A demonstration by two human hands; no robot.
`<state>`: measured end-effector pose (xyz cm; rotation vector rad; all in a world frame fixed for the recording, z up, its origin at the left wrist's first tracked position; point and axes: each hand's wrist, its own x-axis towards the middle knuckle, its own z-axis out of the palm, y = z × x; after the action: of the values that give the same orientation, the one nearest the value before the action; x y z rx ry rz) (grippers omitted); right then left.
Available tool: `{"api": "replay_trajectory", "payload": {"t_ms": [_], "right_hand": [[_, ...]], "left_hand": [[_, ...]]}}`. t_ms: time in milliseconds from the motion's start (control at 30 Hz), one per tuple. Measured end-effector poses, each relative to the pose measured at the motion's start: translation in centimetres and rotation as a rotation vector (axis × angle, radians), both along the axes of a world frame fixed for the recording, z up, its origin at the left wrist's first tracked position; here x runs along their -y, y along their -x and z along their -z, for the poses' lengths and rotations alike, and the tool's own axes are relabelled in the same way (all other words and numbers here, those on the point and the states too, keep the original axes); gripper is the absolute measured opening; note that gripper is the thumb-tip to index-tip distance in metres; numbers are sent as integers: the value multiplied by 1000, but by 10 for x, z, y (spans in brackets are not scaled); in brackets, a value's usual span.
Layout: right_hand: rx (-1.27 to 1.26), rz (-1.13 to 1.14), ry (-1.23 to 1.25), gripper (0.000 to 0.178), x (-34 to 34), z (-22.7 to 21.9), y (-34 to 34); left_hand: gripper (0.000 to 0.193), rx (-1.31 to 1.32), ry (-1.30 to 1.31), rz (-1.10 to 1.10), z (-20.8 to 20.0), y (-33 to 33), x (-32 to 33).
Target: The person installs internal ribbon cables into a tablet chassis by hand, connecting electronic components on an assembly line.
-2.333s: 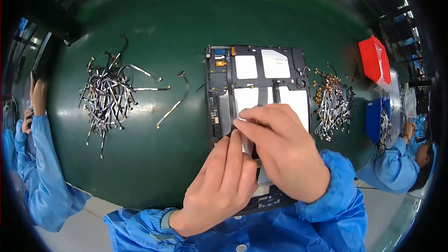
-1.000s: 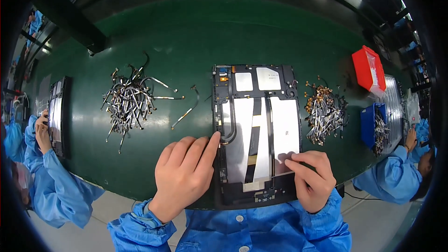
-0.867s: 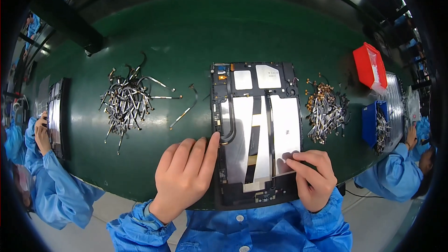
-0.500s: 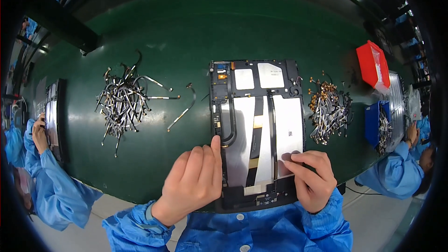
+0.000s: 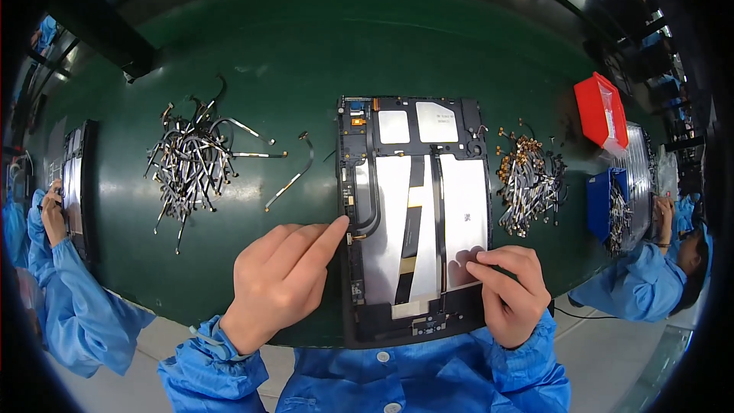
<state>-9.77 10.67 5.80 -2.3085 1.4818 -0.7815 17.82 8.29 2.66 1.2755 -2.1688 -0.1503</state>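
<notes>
A tablet (image 5: 472, 183) with its back off lies before me, its silver plate crossed by dark ribbon cables. My left hand (image 5: 284, 279) is at its left edge. The index finger is stretched out and its tip touches the end of a curved black flex cable (image 5: 372, 183) by a small connector; the other fingers bend loosely, the thumb is hidden. Over the tablet's lower right side is my right hand (image 5: 514, 294), its fingertips slightly apart with nothing visible between them. Whether they touch the plate I cannot tell.
Left of the tablet lies a heap of flex cables (image 5: 191, 160), with one loose cable (image 5: 290, 180) beside it. Another cable heap (image 5: 527, 183) lies right. Beyond are a red bin (image 5: 600, 115) and a blue bin (image 5: 600, 203). Co-workers in blue sit on both sides.
My left hand has swung down and left, its index fingertip still at the tablet's left edge. My right hand has barely moved. The whole view has shifted slightly.
</notes>
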Motion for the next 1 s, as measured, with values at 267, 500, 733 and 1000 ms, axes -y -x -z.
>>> {"api": "replay_trajectory", "payload": {"t_ms": [267,500,733,1000], "right_hand": [[-1,-73,-2,31,12,-6,-13],[-14,-80,-26,29,14,0,-13],[7,-91,-69,29,19,7,-12],[14,-85,-63,30,24,13,-13]], "left_hand": [[32,264,213,-41,2,2,0],[28,272,241,21,1,1,1],[29,83,55,24,3,2,7],[30,197,121,53,4,-1,10]]}}
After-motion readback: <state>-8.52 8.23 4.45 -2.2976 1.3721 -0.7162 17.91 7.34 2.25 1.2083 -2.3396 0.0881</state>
